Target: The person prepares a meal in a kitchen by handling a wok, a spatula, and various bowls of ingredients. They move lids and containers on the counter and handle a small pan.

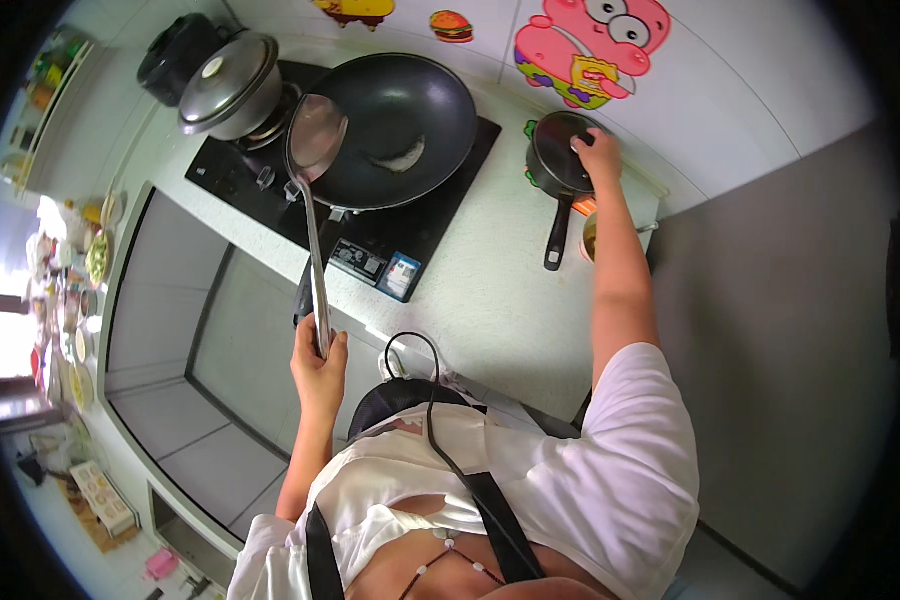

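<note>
My left hand (320,365) is closed around the long handle of a metal ladle (316,250). The ladle's bowl hangs over the left rim of a large black wok (440,110), which sits on the cooktop. A small shiny patch, perhaps liquid, shows at the wok's bottom. On the right, my right hand (598,155) grips the knob of a dark lid (558,138) on a small black saucepan (537,170). The lid appears to rest on the pan. Its black handle (558,235) points toward me.
A lidded silver pot (235,90) stands on the left burner of the black cooktop (460,190), with a dark appliance (178,55) behind. A small bowl (590,238) sits beside my right forearm. Cartoon stickers (595,50) decorate the tiled wall. Dishes crowd the left counter.
</note>
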`<state>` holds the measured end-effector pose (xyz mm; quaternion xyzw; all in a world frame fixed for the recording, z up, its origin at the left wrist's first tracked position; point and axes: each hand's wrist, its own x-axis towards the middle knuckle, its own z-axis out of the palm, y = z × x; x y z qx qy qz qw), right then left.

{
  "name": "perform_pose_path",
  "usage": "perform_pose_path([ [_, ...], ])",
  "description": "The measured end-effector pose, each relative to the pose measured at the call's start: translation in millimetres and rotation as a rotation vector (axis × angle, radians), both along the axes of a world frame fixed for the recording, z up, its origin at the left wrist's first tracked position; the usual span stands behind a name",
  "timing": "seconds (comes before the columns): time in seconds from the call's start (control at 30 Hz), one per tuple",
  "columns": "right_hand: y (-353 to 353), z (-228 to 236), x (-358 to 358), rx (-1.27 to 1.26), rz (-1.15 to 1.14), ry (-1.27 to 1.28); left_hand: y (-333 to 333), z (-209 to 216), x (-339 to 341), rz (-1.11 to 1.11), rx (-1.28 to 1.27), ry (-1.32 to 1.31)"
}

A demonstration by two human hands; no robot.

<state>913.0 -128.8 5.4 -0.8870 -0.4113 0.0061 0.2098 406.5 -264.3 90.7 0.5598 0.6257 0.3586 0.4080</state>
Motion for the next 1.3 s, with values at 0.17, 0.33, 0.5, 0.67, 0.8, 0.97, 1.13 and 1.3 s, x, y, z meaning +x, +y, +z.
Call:
perform_pose_path([
  [0.17,10,0,7,0.006,0.03,-0.042,-8,-7,-9,0.054,-0.01,-0.042],
  [0.33,-11,43,-24,0.173,0.025,-0.168,-9,-14,-23,-0.019,0.037,-0.077],
  [0.5,-56,88,-96,0.284,0.222,-0.139,0,-2,-31,-0.067,-0.052,-0.18],
  [0.67,-114,99,-194,0.218,0.33,-0.05,1,2,-45,-0.122,-0.122,-0.254],
  [0.8,-133,67,-244,0.109,0.442,0.08,2,-5,-58,-0.145,-0.137,-0.274],
  [0.97,-160,7,-259,-0.084,0.39,0.084,-1,-3,-64,-0.179,-0.156,-0.293],
  [1.13,-184,-25,-261,-0.159,0.276,0.044,-4,-2,-69,-0.202,-0.196,-0.264],
  [1.3,-197,-43,-252,-0.147,0.221,0.046,-5,-5,-69,-0.213,-0.193,-0.283],
])
